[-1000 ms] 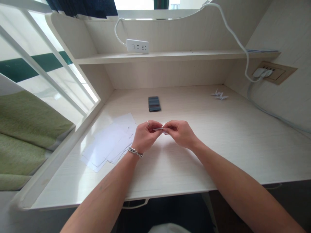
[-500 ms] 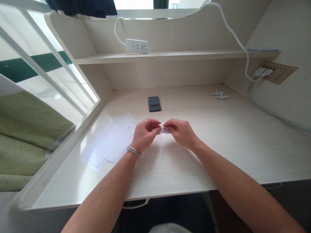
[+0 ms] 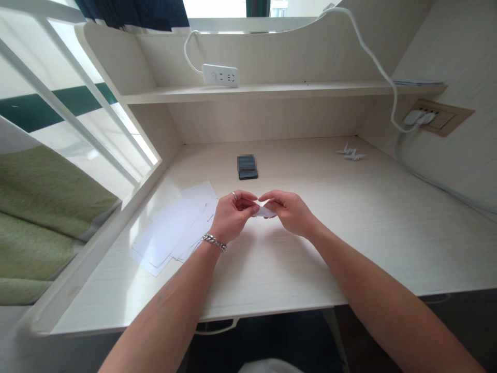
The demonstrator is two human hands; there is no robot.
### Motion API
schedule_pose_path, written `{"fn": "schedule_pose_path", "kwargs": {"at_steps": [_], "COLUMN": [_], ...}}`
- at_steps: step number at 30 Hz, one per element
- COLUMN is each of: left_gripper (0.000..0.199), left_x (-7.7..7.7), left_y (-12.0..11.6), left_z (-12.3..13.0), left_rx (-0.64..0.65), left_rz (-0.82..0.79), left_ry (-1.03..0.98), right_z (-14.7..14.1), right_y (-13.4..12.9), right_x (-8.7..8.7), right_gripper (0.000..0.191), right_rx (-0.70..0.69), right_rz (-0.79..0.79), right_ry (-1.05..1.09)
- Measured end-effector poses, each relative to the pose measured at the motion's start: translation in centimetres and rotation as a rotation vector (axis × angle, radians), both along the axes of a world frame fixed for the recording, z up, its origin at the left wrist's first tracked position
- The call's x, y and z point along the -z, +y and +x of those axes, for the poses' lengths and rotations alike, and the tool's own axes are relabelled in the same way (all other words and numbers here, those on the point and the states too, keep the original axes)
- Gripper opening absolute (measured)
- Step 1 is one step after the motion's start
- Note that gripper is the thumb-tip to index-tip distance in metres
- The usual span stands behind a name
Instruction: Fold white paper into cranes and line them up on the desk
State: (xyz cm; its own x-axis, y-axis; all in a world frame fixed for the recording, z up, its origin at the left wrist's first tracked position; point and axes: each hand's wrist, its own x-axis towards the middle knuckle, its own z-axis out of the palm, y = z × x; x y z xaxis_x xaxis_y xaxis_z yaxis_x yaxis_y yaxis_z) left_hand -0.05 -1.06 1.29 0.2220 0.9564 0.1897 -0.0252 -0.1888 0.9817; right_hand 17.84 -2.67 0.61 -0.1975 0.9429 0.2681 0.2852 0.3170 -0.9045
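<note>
A small piece of folded white paper (image 3: 264, 212) is pinched between both hands above the middle of the desk. My left hand (image 3: 233, 211), with a ring and a chain bracelet, grips its left end between thumb and fingers. On the other end, my right hand (image 3: 289, 211) has its thumb against the paper and its index finger arched over. Fingers hide part of the paper, so its exact folded shape is unclear. Loose white paper sheets (image 3: 174, 223) lie overlapping just left of my left hand.
Beyond my hands lies a dark phone (image 3: 247, 167), its screen blurred. Two folded paper cranes (image 3: 352, 153) sit at the back right of the desk (image 3: 388, 233). A white power strip (image 3: 220, 75) stands on the shelf (image 3: 272, 90); a white cable (image 3: 373, 52) runs to the wall socket (image 3: 440, 118).
My right thumb and fingers have shifted slightly on the folded paper, and more of its white surface shows between the hands. My left hand has barely moved.
</note>
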Motion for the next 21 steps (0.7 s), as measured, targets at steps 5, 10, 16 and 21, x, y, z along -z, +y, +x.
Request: {"fn": "schedule_pose_path", "kwargs": {"at_steps": [5,10,16,21], "left_gripper": [0.021,0.017,0.031,0.032], "left_x": [0.5,0.7,-0.2,0.7], "left_y": [0.3,0.2,-0.1,0.0], "left_z": [-0.3,-0.2,0.2,0.8], "left_rx": [-0.023,0.007,-0.070,-0.082], "left_rz": [0.024,0.037,-0.037,-0.044], "left_ry": [0.046,0.099,-0.067,0.008], "right_z": [0.1,0.0,-0.2,-0.4], "right_y": [0.2,0.0,0.1,0.4], "right_x": [0.2,-0.1,-0.3,0.3], "right_gripper": [0.019,0.013,0.015,0.017], "right_rx": [0.068,0.082,0.188,0.286], "right_rz": [0.080,0.124,0.067,0.040], "right_ry": [-0.133,-0.314,-0.232,-0.034]}}
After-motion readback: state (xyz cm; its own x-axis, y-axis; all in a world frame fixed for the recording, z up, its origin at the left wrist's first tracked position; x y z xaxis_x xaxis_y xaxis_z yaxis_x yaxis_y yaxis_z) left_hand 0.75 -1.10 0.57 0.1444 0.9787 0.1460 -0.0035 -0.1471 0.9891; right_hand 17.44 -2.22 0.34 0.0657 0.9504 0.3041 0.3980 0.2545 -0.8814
